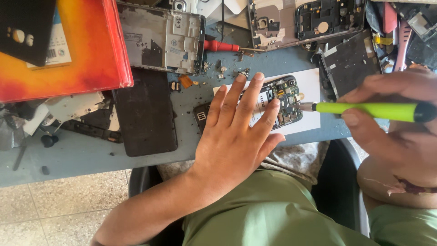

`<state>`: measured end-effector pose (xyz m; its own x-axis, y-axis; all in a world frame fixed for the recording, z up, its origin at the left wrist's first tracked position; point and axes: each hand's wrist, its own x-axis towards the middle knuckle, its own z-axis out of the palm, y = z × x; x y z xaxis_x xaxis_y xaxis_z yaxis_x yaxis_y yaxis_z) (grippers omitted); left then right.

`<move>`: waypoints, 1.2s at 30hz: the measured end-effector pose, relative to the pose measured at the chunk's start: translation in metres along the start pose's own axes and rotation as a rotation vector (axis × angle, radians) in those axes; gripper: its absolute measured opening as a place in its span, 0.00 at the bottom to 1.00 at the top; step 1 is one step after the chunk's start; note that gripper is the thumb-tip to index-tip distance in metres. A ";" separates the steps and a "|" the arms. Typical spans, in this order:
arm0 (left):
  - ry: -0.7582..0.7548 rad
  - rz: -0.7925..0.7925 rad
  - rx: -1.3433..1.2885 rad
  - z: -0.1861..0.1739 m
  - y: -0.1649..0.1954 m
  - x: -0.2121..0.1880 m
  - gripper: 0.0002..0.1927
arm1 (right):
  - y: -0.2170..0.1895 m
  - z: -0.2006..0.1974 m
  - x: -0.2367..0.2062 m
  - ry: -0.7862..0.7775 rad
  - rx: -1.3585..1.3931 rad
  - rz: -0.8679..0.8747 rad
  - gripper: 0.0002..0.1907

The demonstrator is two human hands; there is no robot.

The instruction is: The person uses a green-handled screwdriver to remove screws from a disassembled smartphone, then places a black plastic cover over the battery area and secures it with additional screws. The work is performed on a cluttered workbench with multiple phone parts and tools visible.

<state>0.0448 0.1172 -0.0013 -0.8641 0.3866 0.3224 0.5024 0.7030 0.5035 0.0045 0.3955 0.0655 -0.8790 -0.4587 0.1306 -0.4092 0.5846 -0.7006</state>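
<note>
Lying on a white sheet (309,82) near the table edge (91,159), the opened phone (284,100) sits under my flat, released left hand (236,132); my right hand (391,118) grasps a green screwdriver (364,110), its tip touching the phone's edge.

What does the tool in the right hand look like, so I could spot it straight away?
Start at the grey-blue table and find the white paper near its front edge, where an opened phone lies under the left hand. The screwdriver is in the right hand, tip at the phone. Its bright lime-green handle sets it apart from the red-handled screwdriver farther back.
</note>
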 end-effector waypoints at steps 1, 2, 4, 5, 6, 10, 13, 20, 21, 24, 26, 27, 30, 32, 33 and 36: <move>0.001 0.000 0.002 0.000 0.000 0.000 0.29 | -0.001 -0.001 0.002 -0.007 0.022 -0.006 0.27; 0.002 0.001 0.004 0.000 0.000 0.000 0.29 | -0.003 -0.001 0.003 -0.021 -0.001 -0.002 0.26; -0.007 -0.002 0.010 0.000 0.000 0.000 0.28 | -0.007 -0.001 0.007 -0.055 -0.093 0.018 0.24; -0.011 -0.003 0.014 0.000 0.001 0.000 0.28 | -0.009 0.000 0.009 -0.075 -0.161 0.032 0.22; -0.012 -0.003 0.021 0.000 0.000 0.001 0.28 | -0.012 0.002 0.010 -0.056 -0.133 0.018 0.22; -0.016 -0.007 0.033 0.000 0.002 0.001 0.27 | -0.022 0.009 0.015 -0.015 -0.062 0.003 0.23; -0.017 -0.007 0.036 0.000 0.002 0.001 0.28 | -0.026 0.011 0.019 -0.022 -0.032 0.004 0.22; -0.023 -0.005 0.042 0.000 0.001 0.001 0.27 | -0.029 0.010 0.026 -0.050 -0.067 -0.011 0.20; -0.022 -0.007 0.039 0.000 0.001 0.001 0.27 | -0.029 0.011 0.025 -0.037 -0.054 -0.016 0.20; -0.020 -0.012 0.033 -0.001 0.001 0.001 0.28 | -0.028 0.013 0.023 -0.013 -0.028 -0.035 0.20; -0.018 -0.014 0.032 -0.001 0.001 0.001 0.27 | -0.026 0.013 0.021 -0.016 -0.027 -0.050 0.19; -0.020 -0.013 0.034 -0.001 0.001 0.001 0.28 | -0.026 0.012 0.020 -0.023 -0.051 -0.059 0.20; -0.024 -0.012 0.038 -0.001 0.001 0.001 0.28 | -0.026 0.009 0.019 -0.046 -0.128 -0.083 0.20; -0.026 -0.015 0.039 -0.001 0.002 0.001 0.27 | -0.027 0.008 0.020 -0.056 -0.171 -0.100 0.20; -0.026 -0.014 0.038 -0.001 0.002 0.001 0.28 | -0.027 0.007 0.020 -0.058 -0.183 -0.110 0.20; -0.024 -0.013 0.037 -0.001 0.002 0.001 0.28 | -0.028 0.007 0.022 -0.052 -0.171 -0.153 0.20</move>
<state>0.0445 0.1182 0.0011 -0.8711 0.3915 0.2965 0.4902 0.7292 0.4775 -0.0019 0.3644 0.0825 -0.7915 -0.5819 0.1870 -0.5762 0.6085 -0.5456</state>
